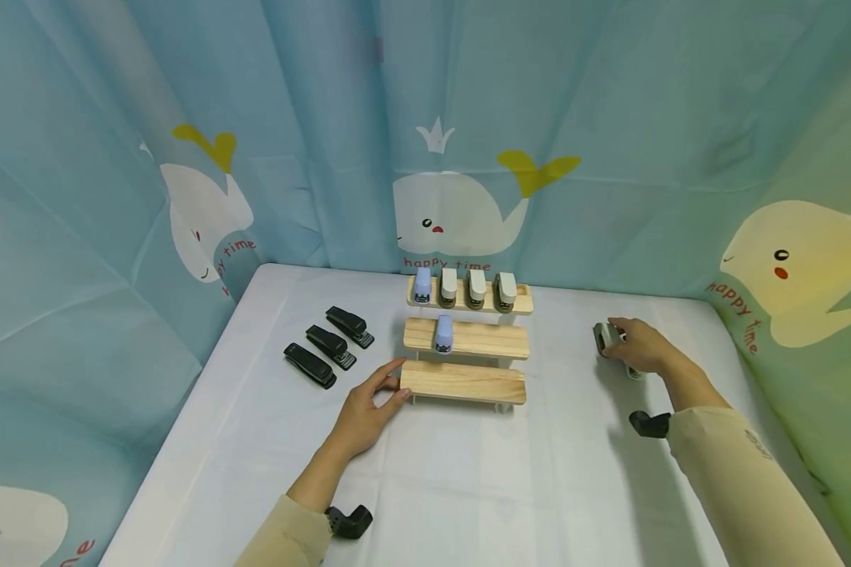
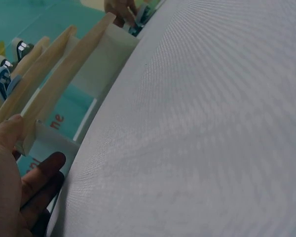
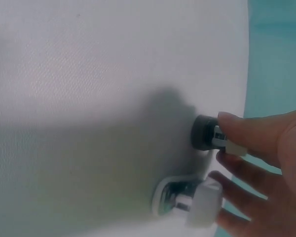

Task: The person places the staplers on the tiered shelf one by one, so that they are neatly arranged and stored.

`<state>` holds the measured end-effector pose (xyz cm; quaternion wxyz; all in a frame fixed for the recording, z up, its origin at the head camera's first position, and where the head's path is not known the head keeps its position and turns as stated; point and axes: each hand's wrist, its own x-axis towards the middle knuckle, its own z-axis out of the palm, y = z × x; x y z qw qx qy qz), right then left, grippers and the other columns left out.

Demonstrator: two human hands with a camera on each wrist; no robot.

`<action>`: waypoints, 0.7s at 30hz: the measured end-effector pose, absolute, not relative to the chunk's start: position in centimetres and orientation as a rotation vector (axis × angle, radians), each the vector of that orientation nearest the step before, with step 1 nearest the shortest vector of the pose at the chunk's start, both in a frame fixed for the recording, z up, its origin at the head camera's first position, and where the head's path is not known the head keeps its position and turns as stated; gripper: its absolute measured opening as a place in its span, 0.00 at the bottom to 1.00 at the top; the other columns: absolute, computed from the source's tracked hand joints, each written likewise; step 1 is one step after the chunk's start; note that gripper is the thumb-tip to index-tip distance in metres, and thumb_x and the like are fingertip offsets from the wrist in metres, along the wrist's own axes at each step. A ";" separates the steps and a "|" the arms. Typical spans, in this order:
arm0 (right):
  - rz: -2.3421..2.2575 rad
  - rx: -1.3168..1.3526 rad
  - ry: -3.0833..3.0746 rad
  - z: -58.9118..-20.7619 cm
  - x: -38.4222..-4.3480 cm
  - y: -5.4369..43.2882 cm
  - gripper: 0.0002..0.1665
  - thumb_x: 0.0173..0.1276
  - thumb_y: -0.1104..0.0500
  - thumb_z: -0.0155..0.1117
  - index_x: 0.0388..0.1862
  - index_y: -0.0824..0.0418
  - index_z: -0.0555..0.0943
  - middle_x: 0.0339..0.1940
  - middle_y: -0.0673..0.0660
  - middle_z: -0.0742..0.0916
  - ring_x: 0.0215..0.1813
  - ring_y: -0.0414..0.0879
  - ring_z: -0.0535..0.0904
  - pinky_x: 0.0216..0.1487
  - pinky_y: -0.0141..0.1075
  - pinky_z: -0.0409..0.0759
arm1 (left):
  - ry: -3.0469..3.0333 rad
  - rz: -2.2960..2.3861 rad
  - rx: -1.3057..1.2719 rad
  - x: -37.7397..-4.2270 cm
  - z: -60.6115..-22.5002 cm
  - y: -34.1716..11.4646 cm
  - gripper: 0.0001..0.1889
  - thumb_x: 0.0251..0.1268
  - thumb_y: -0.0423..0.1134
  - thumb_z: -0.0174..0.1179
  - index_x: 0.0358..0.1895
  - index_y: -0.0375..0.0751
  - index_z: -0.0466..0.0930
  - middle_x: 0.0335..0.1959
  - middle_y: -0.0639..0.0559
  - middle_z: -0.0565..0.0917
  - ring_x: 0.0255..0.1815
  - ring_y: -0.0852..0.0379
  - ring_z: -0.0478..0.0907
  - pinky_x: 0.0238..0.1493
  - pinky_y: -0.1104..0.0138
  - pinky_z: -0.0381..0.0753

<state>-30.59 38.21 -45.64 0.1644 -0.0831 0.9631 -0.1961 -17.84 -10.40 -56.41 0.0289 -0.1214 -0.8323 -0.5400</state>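
Observation:
My left hand [image 1: 367,409] grips the left end of a three-tier wooden display stand [image 1: 468,380] at its lowest board. In the left wrist view, the thumb [image 2: 7,131] lies against the board's end. Over at the right of the table, my right hand [image 1: 641,345] pinches a small stapler [image 3: 204,132] with a dark base between thumb and forefinger. A second small stapler [image 3: 205,203], with a white top, sits under the other fingers. On the stand's top board are a lilac stapler [image 1: 422,285] and three white-topped staplers [image 1: 476,287]; the middle board bears another lilac stapler [image 1: 444,334].
Three black staplers [image 1: 329,346] lie in a slanted row on the white table [image 1: 468,488], left of the stand. A blue curtain [image 1: 340,157] with whale prints hangs around the back and sides. Each wrist carries a black camera mount [image 1: 650,424].

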 end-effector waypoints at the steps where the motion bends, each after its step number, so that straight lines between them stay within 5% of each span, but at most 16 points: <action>1: -0.562 -0.236 2.742 -45.7 -30.6 38.3 0.44 0.71 0.61 0.64 0.77 0.81 0.57 0.67 0.86 0.69 0.57 0.71 0.76 0.56 0.63 0.77 | -2.569 -1.665 -0.373 -17.8 -56.4 -10.4 0.32 0.74 0.54 0.63 0.78 0.58 0.67 0.47 0.66 0.88 0.64 0.56 0.81 0.72 0.45 0.72; 12: -0.580 -0.261 2.697 -45.9 -30.8 39.2 0.47 0.75 0.56 0.64 0.79 0.79 0.53 0.63 0.81 0.74 0.51 0.61 0.77 0.49 0.50 0.79 | -2.592 -1.666 -0.354 -17.8 -56.4 -10.3 0.31 0.74 0.55 0.62 0.78 0.62 0.67 0.47 0.65 0.88 0.65 0.56 0.80 0.74 0.45 0.70; 21: -0.585 -0.249 2.697 -46.0 -31.1 39.3 0.46 0.74 0.53 0.67 0.77 0.77 0.57 0.63 0.82 0.74 0.53 0.65 0.79 0.48 0.52 0.82 | -2.589 -1.666 -0.347 -17.7 -56.4 -10.4 0.31 0.74 0.53 0.63 0.78 0.60 0.67 0.47 0.66 0.88 0.65 0.56 0.80 0.73 0.45 0.71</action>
